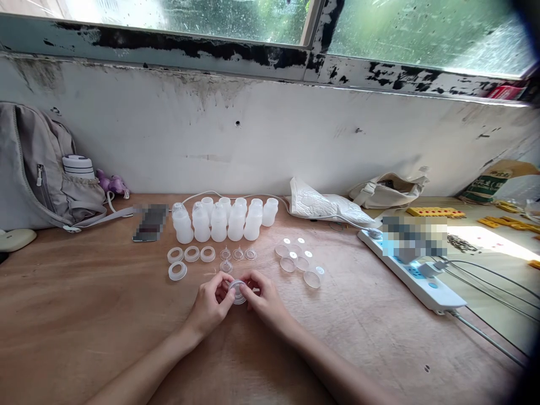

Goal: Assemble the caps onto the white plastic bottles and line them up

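Note:
Between my two hands is a translucent bottle collar ring (238,293), pinched at its rim. My left hand (213,298) grips its left side with thumb and fingers, and my right hand (259,295) grips its right side. Whether a nipple sits inside the ring I cannot tell. Just beyond my hands lie several clear bottle nipples (238,254). To their left are several loose collar rings (192,254). Several clear round caps (312,279) with small white discs lie on the right. Behind them stand rows of frosted white baby bottles (219,225), some with tops on.
A phone (151,223) and a grey backpack (29,163) are at the left. On the right, a white power strip (413,273) with plugged cables crosses the wooden table (105,315). A white padded pouch (324,205) and a beige bag (388,190) lie against the wall.

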`<state>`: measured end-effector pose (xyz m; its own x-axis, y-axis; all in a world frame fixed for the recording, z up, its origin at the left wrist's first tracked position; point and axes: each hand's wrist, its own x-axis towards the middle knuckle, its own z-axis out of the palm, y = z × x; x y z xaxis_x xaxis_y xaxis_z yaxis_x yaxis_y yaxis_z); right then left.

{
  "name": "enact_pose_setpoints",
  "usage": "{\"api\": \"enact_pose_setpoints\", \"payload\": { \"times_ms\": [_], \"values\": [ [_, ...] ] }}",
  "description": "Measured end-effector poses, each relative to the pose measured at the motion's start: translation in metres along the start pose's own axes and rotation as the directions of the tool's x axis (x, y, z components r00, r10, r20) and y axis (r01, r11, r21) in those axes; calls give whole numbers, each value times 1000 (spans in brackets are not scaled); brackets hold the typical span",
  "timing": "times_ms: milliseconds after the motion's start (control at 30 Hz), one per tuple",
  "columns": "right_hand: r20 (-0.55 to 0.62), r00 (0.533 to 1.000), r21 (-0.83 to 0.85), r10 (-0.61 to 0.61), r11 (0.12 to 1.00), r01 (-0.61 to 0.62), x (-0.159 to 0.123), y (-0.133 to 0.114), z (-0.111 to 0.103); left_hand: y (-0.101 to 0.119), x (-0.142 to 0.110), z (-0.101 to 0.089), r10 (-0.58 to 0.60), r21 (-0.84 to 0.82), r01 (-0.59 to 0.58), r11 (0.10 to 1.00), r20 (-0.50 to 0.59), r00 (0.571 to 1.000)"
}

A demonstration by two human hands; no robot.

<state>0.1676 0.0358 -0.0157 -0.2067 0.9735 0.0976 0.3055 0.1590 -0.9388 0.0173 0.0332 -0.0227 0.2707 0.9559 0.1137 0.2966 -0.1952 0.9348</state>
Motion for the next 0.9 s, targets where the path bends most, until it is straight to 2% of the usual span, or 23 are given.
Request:
{"api": "enact_pose_setpoints", "payload": {
  "times_ms": [267,600,733,900],
  "values": [
    [-1,1000,-12,-19,1000,19,0,2,3,2,0,2,-28,18,28,999,-9,1000],
    [-57,985,-156,-162,976,151,-3,-3,7,5,-2,4,48,102,-39,994,-83,995],
    [-54,993,-104,-105,990,99,-2,-2,7,5,-2,4,-5,36,11,999,-146,989],
    [-37,997,-45,-64,997,62,-2,1,7,6,-1,2,4,1,-4,1000,-78,997]
  ]
}}
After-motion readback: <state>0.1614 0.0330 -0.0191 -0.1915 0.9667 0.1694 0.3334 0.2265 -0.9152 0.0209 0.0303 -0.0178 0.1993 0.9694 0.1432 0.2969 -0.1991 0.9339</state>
